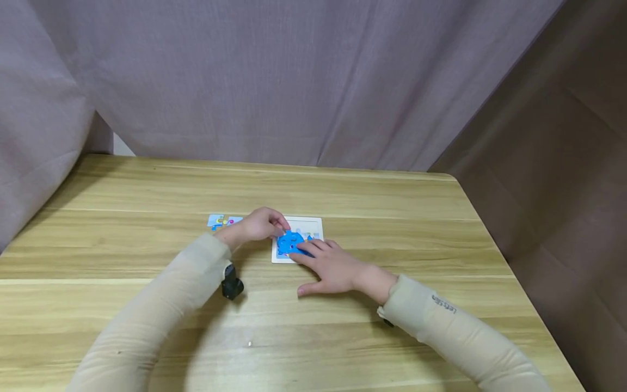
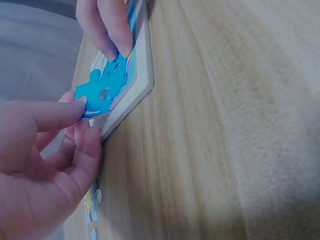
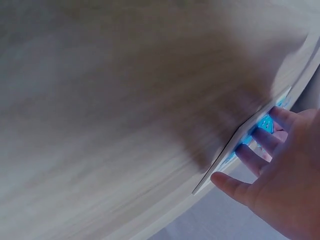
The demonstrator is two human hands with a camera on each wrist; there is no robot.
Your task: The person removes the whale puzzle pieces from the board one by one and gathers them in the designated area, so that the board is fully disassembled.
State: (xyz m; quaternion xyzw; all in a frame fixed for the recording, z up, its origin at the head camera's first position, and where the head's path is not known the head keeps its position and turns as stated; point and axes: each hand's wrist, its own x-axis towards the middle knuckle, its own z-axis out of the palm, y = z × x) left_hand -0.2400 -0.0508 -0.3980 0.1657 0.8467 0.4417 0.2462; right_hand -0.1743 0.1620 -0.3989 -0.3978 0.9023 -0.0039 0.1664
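Observation:
A white-framed jigsaw puzzle tray [image 1: 281, 260] lies on the table, with a blue picture partly filling it. My left hand [image 1: 262, 223] pinches the edge of a blue jigsaw piece [image 2: 96, 96] between thumb and fingers. That edge is tipped up at the tray's corner in the left wrist view. My right hand [image 1: 335, 268] reaches in from the right with its fingers spread and fairly straight. Its fingertips [image 2: 125, 47] touch the blue pieces inside the tray. Part of the picture is hidden under the right hand.
Several loose puzzle pieces [image 1: 215, 220] lie left of the tray, partly behind the left wrist. A small black camera [image 1: 232, 283] hangs at the left cuff. A tiny pale speck [image 1: 250, 343] lies on the wooden table [image 1: 392, 218]. Grey curtains [image 1: 274, 81] hang behind.

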